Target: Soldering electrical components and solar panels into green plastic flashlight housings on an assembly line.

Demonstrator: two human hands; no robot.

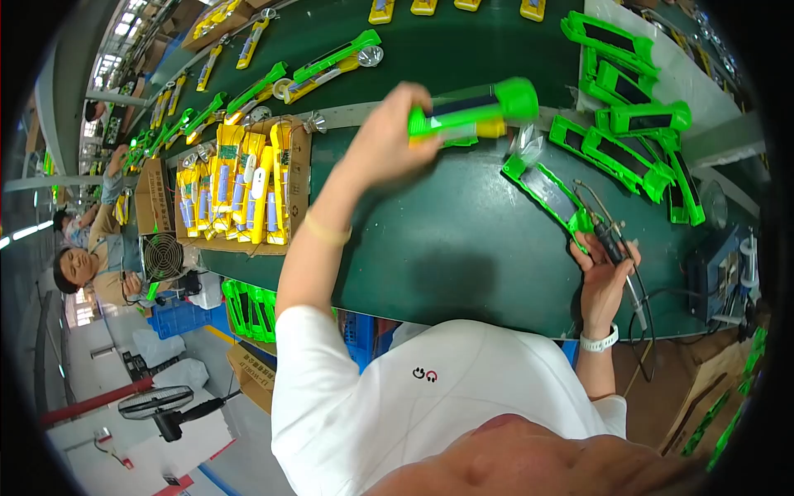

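Note:
My left hand (pixel 387 132), raised over the green bench, grips one end of a green lamp housing (pixel 475 107) with a dark panel and a yellow part beneath. Motion blurs that hand a little. In my right hand (pixel 605 281) is a soldering iron (pixel 610 245), its tip pointing away from me. The same hand's fingers hold the near end of a second green housing (pixel 546 192), whose inside faces up. A clear reflector piece (pixel 526 147) lies by that housing's far end.
Several green housings (pixel 616 153) pile up at the right. A cardboard box (pixel 299 178) of yellow halves with batteries stands left. Assembled green and yellow lamps (pixel 327 64) line the far belt. A soldering station (pixel 713 273) sits at the right edge. Co-workers (pixel 103 264) are at left.

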